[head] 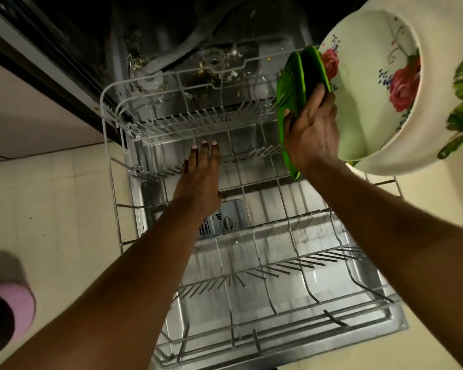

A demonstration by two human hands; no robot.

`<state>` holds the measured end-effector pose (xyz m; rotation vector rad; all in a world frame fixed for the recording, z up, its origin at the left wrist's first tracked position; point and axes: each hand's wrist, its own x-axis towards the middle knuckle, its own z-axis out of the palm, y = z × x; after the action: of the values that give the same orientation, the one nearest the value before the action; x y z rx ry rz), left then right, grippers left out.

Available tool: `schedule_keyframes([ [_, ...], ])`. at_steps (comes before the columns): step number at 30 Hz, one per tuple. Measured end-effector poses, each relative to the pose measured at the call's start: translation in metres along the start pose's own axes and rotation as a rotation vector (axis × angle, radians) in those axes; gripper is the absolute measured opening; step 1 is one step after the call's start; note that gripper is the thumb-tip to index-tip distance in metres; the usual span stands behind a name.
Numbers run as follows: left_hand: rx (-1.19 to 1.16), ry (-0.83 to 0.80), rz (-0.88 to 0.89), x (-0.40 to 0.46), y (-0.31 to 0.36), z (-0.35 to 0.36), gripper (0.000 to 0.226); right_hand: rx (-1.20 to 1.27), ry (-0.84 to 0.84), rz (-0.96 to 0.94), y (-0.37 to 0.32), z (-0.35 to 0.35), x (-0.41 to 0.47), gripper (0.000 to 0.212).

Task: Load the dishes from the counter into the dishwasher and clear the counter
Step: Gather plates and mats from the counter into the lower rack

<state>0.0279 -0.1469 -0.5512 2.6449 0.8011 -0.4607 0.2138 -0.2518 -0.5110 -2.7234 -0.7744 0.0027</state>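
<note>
The lower dishwasher rack point(112, 166), white wire, is pulled out over the open door and holds no dishes. My right hand point(310, 129) grips two green plates point(292, 84) on edge at the rack's far right side, their lower edge down among the tines. A large cream bowl with red roses point(380, 84) tilts just right of the plates, partly behind my hand. My left hand point(201, 172) reaches flat over the middle of the rack with straight fingers, holding nothing.
The dark dishwasher tub point(214, 62) at the back shows food scraps around its drain. The detergent dispenser point(227, 222) sits in the steel door under the rack. Cream floor tiles lie to the left, with a pink slipper point(14, 311) at the lower left.
</note>
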Motion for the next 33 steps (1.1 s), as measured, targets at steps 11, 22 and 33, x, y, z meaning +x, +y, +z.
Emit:
schedule_keyframes([
  [11, 0.012, 0.011, -0.012, -0.150, 0.035, -0.070, 0.053, 0.117, -0.288, -0.222, -0.022, -0.097, -0.192, 0.051],
  [22, -0.034, 0.049, -0.110, -0.285, 0.056, -0.241, 0.048, -0.088, -0.426, -0.269, -0.098, -0.277, -0.231, 0.063],
  [33, 0.107, 0.306, -0.197, -0.373, 0.028, -0.417, 0.036, -0.096, -0.258, -0.662, -0.212, -0.421, -0.184, 0.050],
])
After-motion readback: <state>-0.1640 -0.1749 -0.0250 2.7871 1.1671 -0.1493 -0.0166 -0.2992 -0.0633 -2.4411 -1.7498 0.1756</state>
